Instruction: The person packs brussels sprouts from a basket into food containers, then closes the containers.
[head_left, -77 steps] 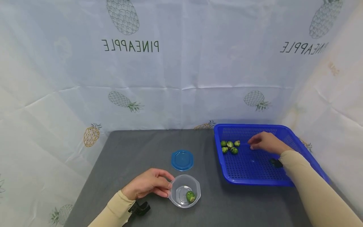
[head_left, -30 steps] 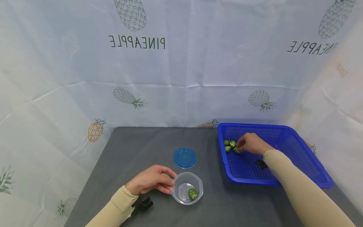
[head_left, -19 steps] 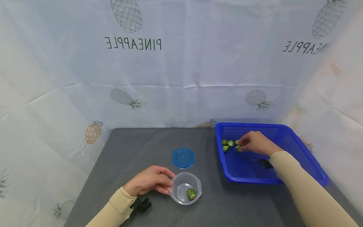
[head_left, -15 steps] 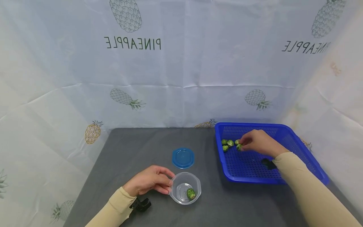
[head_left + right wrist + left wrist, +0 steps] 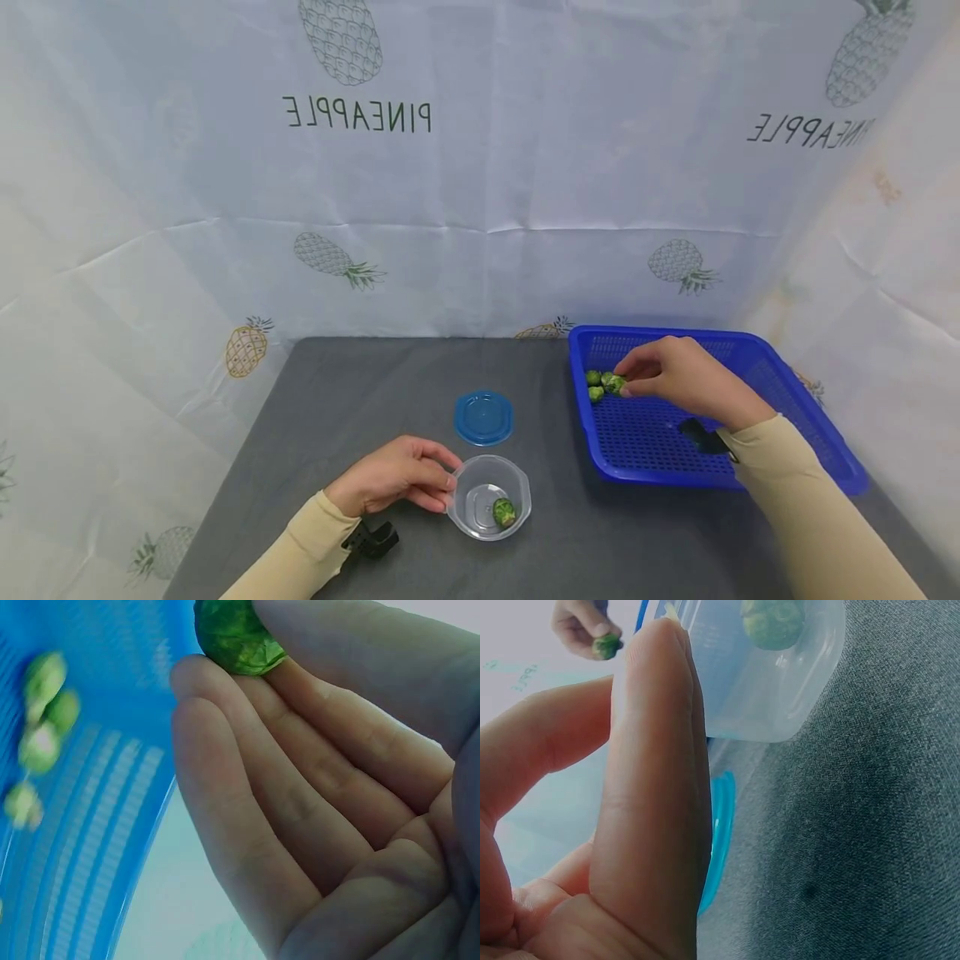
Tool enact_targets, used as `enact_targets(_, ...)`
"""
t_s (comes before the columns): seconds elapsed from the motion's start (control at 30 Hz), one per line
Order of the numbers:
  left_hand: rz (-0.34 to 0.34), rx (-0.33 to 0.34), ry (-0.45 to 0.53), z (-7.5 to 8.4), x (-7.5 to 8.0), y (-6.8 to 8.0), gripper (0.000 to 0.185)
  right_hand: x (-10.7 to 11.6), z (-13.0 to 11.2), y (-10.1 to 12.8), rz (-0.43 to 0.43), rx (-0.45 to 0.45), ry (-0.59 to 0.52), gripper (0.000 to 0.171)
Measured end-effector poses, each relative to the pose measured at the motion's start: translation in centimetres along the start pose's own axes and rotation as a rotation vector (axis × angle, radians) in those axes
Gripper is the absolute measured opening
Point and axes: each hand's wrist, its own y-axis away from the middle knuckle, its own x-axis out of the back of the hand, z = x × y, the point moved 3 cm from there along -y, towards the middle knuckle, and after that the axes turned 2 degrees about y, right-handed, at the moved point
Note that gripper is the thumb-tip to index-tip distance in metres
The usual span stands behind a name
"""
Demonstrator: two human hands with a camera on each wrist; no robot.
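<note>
Two mirrored PINEAPPLE words are showing high on the pale sheeting (image 5: 480, 179) as it hangs behind the action, and below it one grey worktop (image 5: 360, 379) is carrying everything. One blue basket (image 5: 667, 477), the biggest item on it, is sitting over at the right end. Two cream sleeves (image 5: 288, 550) are reaching in, one from each side, and two bare hands are working, one black strap (image 5: 372, 540) showing near each wrist.

The right hand (image 5: 686, 379) is hanging over the basket, its grip narrow, thumb and fingertips pinching one sprout. The left hand (image 5: 397, 475) is down at the left edge of the one clear tub (image 5: 468, 500), and its grip is holding that rim between thumb and fingers. The tub is standing upright on the worktop, and just behind it one blue lid (image 5: 483, 417) is lying apart.

Now the sprouts, the smallest of all! One is resting inside the tub, the tub sprout (image 5: 503, 512). One is sitting in the right hand's pinch, the held sprout (image 5: 615, 384); whether it is touching its neighbour, I cannot tell. And the basket sprouts (image 5: 596, 394) are clustering at the left end: three are showing from the head, four, blurred, from the right wrist.
</note>
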Motion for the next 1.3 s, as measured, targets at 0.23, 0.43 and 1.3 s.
enact_targets(0.23, 0.016, -0.004, -0.015, -0.2, 0.1, -0.1, 0.041, -3.5, -4.2, -1.6, -0.026, 0.065, -0.067, 0.019)
enact_targets(0.43, 0.012, -0.010, -0.021, -0.1, 0.0, -0.4, 0.040, -6.9, -7.5, -2.3, -0.057, 0.158, -0.103, 0.018)
enact_targets(1.3, -0.004, -0.005, -0.006, 0.0, 0.4, 0.1, 0.040, -16.8, -13.7, -1.3, -0.252, 0.404, 0.026, 0.013)
